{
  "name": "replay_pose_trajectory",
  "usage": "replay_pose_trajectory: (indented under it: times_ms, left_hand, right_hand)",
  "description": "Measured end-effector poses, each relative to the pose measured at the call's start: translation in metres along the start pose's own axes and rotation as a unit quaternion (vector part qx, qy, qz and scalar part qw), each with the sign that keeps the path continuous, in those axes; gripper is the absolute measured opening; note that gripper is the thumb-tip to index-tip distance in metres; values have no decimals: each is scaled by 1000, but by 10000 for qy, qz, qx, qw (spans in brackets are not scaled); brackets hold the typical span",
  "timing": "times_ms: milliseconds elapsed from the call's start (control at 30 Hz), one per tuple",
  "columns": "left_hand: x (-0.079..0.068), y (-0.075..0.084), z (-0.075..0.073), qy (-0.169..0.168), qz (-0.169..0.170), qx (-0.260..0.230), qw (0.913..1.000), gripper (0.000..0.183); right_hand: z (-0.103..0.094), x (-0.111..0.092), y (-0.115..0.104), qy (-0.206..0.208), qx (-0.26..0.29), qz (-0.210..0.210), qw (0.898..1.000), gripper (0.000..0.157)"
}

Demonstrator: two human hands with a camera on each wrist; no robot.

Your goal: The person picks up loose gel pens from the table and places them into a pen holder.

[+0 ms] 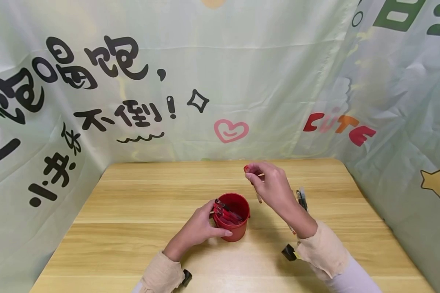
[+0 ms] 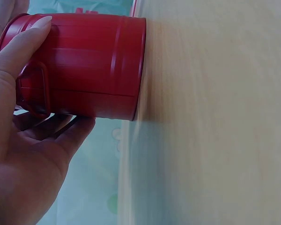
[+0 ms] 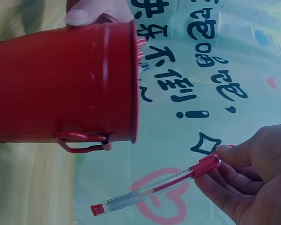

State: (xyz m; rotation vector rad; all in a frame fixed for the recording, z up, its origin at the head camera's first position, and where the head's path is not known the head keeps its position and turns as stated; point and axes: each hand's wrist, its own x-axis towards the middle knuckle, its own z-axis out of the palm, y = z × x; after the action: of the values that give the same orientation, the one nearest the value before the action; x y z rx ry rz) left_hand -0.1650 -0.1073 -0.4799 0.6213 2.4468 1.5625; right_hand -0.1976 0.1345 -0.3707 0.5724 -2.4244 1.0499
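A red metal bucket [image 1: 238, 234] with small side handles stands on the table, several red and dark pens [image 1: 228, 215] leaning inside it. My left hand [image 1: 199, 226] grips the bucket, thumb on the near wall and fingers around the other side, as the left wrist view also shows. To the right of the bucket and above the table, my right hand [image 1: 273, 183] pinches a red gel pen [image 3: 164, 185] by its capped end. The pen's clear barrel slants away from the fingers, its other end red, apart from the bucket.
More pens [image 1: 302, 198] lie on the wooden table [image 1: 139, 203] to the right, partly hidden behind my right forearm. Printed cloth [image 1: 264, 81] hangs behind the table and along both sides. Black pieces [image 1: 289, 252] sit by the wrist wraps.
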Motion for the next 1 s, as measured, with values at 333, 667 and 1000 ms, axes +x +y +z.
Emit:
replay_pose_trajectory:
  times_ms: [333, 667, 1000]
  left_hand:
    - [-1, 0, 0, -5, 31, -18, 10000, 88]
    - [0, 0, 0, 2, 55, -23, 10000, 88]
    - [0, 1, -1, -39, 44, -34, 10000, 87]
  right_hand:
    - [-4, 2, -15, 235, 183, -37, 9995, 16]
    - [-4, 1, -25, 572, 348, -407, 9969, 18]
    - [-1, 2, -30, 717, 544, -754, 9931, 18]
